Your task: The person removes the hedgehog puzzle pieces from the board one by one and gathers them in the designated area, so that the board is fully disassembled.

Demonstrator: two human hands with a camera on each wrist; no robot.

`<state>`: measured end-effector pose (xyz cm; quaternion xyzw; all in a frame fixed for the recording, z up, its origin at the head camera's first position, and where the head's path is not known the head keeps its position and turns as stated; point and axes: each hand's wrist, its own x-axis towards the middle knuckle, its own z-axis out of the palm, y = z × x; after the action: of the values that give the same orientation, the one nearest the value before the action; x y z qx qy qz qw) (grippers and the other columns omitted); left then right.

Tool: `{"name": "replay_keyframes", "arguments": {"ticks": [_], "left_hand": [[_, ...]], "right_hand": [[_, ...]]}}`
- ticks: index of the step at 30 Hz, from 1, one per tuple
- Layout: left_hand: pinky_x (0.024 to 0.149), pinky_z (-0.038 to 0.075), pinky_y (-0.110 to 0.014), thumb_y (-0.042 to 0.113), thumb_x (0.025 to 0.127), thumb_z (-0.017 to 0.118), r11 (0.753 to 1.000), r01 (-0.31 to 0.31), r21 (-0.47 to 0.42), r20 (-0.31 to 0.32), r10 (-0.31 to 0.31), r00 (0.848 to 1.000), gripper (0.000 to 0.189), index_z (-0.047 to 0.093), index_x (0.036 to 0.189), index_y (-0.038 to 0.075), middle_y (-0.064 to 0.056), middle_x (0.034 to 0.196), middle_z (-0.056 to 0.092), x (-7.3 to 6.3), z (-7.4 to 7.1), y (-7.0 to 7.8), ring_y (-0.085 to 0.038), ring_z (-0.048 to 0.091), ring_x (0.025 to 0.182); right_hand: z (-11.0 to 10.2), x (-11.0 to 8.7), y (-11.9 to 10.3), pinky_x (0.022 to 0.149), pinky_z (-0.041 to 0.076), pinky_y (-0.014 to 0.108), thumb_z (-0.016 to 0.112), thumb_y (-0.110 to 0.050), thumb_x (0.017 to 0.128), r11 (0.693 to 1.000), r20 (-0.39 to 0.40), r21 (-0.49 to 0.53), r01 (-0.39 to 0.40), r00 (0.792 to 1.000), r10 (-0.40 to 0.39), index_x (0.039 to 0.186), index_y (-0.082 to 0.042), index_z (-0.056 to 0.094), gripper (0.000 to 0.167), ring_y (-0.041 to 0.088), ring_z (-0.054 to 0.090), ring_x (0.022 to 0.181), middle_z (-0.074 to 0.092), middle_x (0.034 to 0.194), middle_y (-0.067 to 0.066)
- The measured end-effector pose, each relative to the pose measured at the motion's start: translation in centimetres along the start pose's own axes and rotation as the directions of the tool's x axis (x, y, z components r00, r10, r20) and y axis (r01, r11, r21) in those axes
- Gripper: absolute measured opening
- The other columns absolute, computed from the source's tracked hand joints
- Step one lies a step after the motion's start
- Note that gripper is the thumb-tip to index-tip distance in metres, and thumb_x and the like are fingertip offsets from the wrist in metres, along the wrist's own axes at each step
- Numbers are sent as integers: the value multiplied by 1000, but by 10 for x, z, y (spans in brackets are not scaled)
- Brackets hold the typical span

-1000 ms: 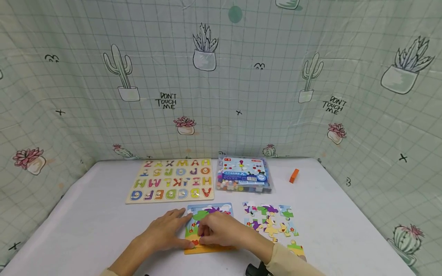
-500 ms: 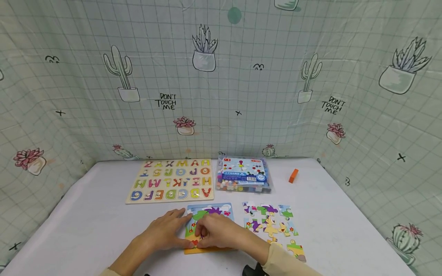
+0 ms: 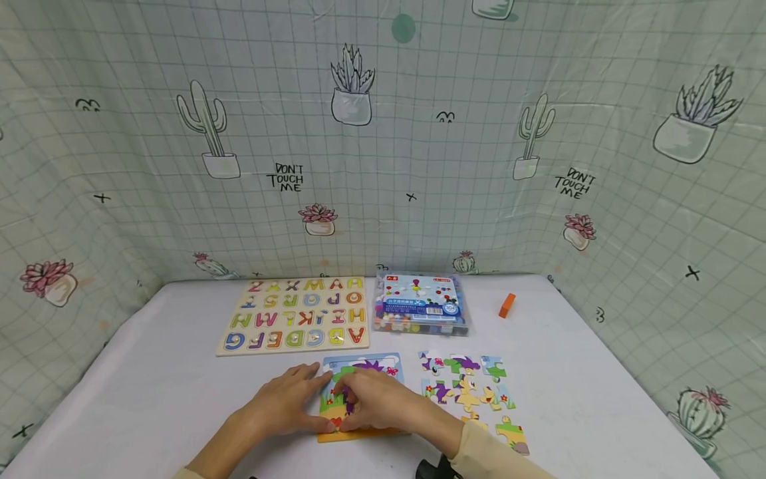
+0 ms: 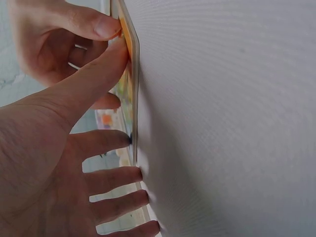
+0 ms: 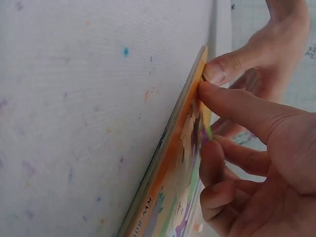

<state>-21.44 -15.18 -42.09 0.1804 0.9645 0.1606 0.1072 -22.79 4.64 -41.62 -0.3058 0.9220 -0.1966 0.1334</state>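
A jigsaw puzzle board (image 3: 359, 435) with a cartoon picture lies flat near the table's front. My left hand (image 3: 286, 406) rests at its left side, thumb on the lower left corner, the other fingers spread beside its edge. Over the board's middle, my right hand (image 3: 380, 402) has curled fingers and pinches a puzzle piece (image 5: 205, 133), whose purple and green edge shows in the right wrist view. The two thumbs lie close together by a red heart (image 3: 336, 422). Most of the piece and the board's centre are hidden under the right hand.
Several loose puzzle pieces (image 3: 468, 392) lie right of the board. Behind stand a wooden alphabet board (image 3: 293, 314) and a clear plastic box (image 3: 421, 304) of coloured parts. An orange block (image 3: 507, 305) lies at the back right. A patterned curtain (image 3: 383, 153) surrounds the table.
My right hand has shifted slightly left over the board, toward the left thumb. The left hand stays in place, and the loose pieces have not moved.
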Motion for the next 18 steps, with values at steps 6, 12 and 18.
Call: {"name": "replay_keyframes", "arguments": {"ticks": [6,12,18], "left_hand": [[108,35,-65,64,72,75,1000,-4,15,20,4,1000,88,52,142,16,-17,153,42,0,3,-1,-41,37,142],[109,35,-63,68,76,69,998,-39,57,32,37,999,90,49,145,15,-18,154,39,-2,3,-2,-42,35,142],[111,34,-61,72,76,66,995,-38,95,37,35,999,95,45,147,13,-18,156,37,-3,2,-1,-42,33,144]], "right_hand": [[3,0,3,68,42,16,83,-36,77,1000,-23,5,22,999,-22,114,-17,68,44,1,46,74,53,81,-13],[-2,-6,11,63,47,15,76,-26,86,988,-61,131,84,995,-77,106,-17,66,25,-2,53,68,61,82,-14],[-20,-19,36,55,50,18,65,-21,95,936,-92,311,166,985,-144,106,-12,68,14,5,62,60,70,81,-6]]}}
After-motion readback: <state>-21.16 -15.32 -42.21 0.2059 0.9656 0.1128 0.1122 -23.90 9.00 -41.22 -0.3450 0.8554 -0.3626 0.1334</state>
